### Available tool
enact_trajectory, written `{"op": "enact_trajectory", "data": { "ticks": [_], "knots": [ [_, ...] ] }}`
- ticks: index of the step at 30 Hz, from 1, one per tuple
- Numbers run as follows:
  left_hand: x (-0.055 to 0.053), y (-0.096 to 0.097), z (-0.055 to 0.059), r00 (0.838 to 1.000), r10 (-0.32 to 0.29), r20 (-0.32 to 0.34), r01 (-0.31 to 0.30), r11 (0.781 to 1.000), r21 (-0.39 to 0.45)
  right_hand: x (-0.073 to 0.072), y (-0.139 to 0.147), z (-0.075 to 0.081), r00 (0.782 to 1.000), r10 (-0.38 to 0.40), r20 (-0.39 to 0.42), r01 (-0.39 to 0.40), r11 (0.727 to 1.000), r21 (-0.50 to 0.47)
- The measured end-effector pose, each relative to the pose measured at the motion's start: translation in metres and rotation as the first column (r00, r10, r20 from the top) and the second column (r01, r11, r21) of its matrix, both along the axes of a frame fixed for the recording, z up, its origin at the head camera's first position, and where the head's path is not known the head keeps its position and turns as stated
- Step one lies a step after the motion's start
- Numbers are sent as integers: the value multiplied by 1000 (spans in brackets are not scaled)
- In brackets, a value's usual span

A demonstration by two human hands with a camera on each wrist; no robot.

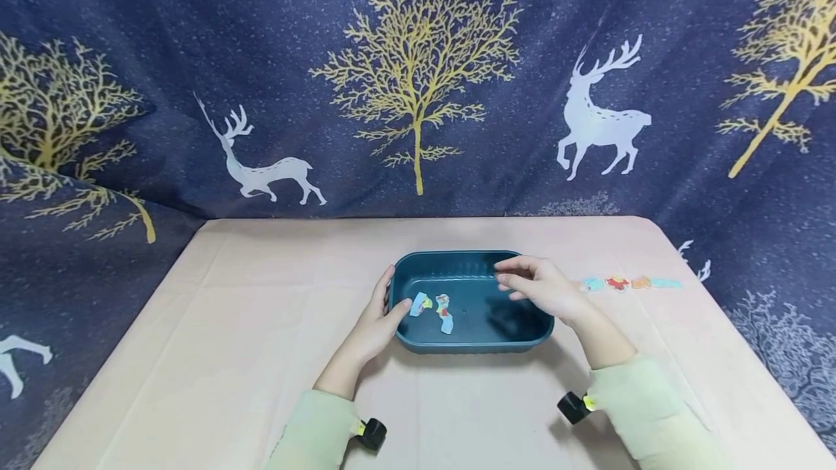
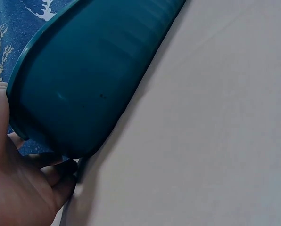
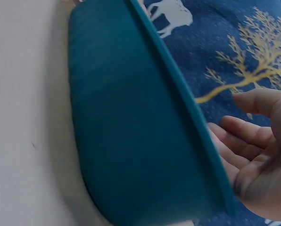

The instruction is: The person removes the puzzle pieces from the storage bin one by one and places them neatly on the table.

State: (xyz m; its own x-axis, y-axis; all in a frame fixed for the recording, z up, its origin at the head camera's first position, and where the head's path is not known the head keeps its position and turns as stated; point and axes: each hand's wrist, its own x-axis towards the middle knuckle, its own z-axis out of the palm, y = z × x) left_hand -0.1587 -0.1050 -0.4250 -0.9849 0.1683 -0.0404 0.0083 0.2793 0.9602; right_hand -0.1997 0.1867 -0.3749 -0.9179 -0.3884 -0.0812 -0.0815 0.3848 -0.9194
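Observation:
A dark teal rectangular plastic bin (image 1: 473, 347) with rounded corners stands on the table. My left hand (image 1: 375, 321) grips its left end, thumb over the rim and fingers along the outer wall; the left wrist view shows those fingers (image 2: 60, 181) at the bin's end. Inside, toward the left, lie a light-blue and yellow flat piece (image 1: 418, 304) and, beside it, a small group of red, yellow and light-blue flat pieces (image 1: 447, 323). Over the bin's right part hovers my right hand (image 1: 538, 287), its fingers loosely bent and nothing visible between them.
To the right of the bin, a row of small flat coloured pieces (image 1: 617, 283) lies on the table, light blue, red and orange. A pale cloth covers the table (image 1: 261, 339). Behind hangs a dark blue curtain (image 1: 457, 165) printed with white deer and golden trees.

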Motion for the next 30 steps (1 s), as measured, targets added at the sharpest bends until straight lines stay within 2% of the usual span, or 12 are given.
{"op": "enact_trajectory", "data": {
  "ticks": [5,10,14,21,26,30],
  "knots": [
    [8,3,18,1000,-8,11,8,1000,-9,-1,-17,-6,999,35,-10,-35,999,6],
    [9,3,19,1000,-7,12,8,1000,-13,-1,-34,-8,997,75,-28,-74,997,32],
    [9,3,20,1000,-4,16,4,1000,-14,-3,-47,-12,995,85,-48,-80,993,90],
    [9,5,20,1000,-10,-4,10,1000,-12,-5,-61,-20,980,120,-160,-90,979,183],
    [9,4,21,1000,-13,7,13,1000,-17,-5,-65,-27,971,132,-201,-89,974,209],
    [8,3,21,1000,-11,17,12,1000,-16,-5,-67,-32,958,157,-239,-89,958,272]
  ]
}}
